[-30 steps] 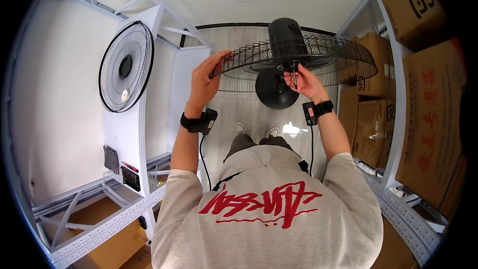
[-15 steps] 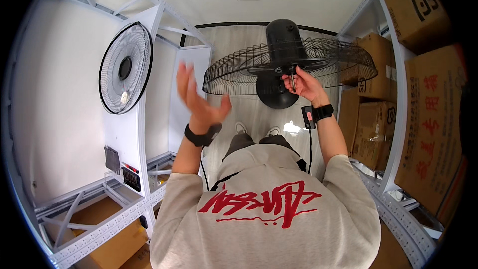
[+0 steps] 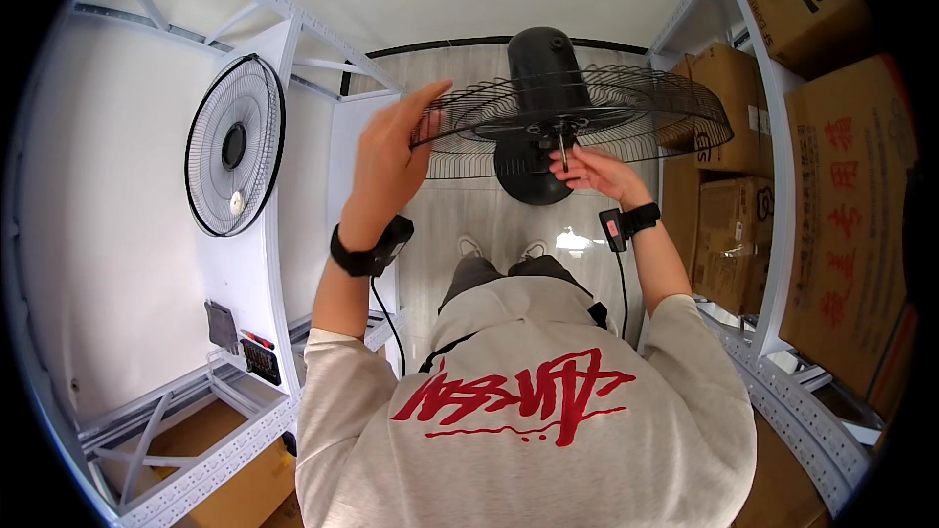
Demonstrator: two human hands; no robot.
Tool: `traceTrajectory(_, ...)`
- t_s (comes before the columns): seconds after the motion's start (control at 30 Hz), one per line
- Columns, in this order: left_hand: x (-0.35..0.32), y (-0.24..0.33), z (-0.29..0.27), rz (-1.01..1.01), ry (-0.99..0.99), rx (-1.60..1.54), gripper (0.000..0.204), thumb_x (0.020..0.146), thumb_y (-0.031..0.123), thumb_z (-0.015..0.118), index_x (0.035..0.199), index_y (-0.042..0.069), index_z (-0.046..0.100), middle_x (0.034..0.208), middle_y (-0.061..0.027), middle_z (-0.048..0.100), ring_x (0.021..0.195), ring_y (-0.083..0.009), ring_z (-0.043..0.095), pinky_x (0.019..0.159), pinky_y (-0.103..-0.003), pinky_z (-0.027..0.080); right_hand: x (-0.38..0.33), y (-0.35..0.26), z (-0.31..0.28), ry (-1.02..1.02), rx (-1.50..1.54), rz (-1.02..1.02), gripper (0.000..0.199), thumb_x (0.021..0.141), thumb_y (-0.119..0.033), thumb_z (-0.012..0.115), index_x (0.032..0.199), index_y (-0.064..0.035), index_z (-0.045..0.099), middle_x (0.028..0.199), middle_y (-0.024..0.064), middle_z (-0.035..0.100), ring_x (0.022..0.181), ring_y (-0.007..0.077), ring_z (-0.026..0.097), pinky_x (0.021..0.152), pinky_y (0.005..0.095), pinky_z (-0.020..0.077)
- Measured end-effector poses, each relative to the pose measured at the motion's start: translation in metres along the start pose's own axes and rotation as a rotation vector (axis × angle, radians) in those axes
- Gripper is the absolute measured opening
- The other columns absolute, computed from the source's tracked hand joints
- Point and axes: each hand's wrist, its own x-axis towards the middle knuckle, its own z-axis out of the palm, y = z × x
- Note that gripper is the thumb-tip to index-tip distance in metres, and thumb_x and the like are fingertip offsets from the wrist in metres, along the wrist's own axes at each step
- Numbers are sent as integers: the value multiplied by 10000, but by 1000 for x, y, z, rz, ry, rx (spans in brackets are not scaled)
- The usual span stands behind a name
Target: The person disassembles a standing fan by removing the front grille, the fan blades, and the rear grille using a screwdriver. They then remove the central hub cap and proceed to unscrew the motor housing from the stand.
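While the person stands over a black fan on its round base (image 3: 533, 168), everything else can be placed against that fan. Farthest to its left, a second black-grilled fan (image 3: 235, 145) is mounted on the white wall panel, and below that a pale metal shelf frame (image 3: 186, 411) runs along, with a small dark box on it. Nearer the fan, the left hand (image 3: 391, 152) is raised with fingers spread and loose, gripping nothing; its fingertips reach the left rim of the wire grille (image 3: 626, 103), though contact cannot be told for sure. A black wrist strap with a cable sits on that forearm. The grille lies nearly flat over the fan's motor housing (image 3: 543, 64), which rises behind its hub. Just right of the hub, the right hand (image 3: 599, 174) is under the grille, fingers curled near the short shaft (image 3: 563, 152) at the centre; whether it actually pinches the shaft cannot be told. Farther right of the fan, brown cardboard boxes (image 3: 846, 196) fill a white rack.
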Motion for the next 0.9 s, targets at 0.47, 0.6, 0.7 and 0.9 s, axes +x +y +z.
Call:
traceTrajectory(0.47, -35, -31, 11, -84, 84, -245, 187, 977, 19, 524, 1120, -6, 642, 983, -135, 702, 876, -239, 683, 798, -286, 514, -53, 51, -87, 886, -56, -340, 547, 876, -392, 735, 1246, -12, 603, 1089, 59, 658, 812, 157, 665, 752, 266, 547)
traceTrajectory(0.6, -32, -33, 14, -57, 102, -245, 180, 987, 31, 516, 1110, -10, 642, 972, -133, 704, 879, -227, 686, 795, -285, 515, -37, 49, -124, 881, -160, -377, 395, 940, -362, 661, 1148, -27, 677, 971, 58, 694, 798, 164, 676, 728, 298, 549)
traceTrajectory(0.7, -41, -54, 22, -110, 133, -257, 192, 996, 42, 505, 1131, -5, 634, 981, -120, 710, 896, -209, 684, 819, -291, 511, -40, 48, -132, 1073, -383, -463, 333, 961, -339, 637, 1025, -25, 728, 852, 61, 708, 768, 140, 677, 698, 291, 536)
traceTrajectory(0.9, -132, -165, 113, -287, -50, -473, 315, 983, 123, 577, 1264, -16, 546, 1196, -139, 634, 1122, -217, 598, 988, -324, 447, -123, -44, -66, 1420, -709, -798, 279, 940, -308, 673, 1059, -65, 739, 858, 49, 721, 750, 110, 642, 714, 267, 513)
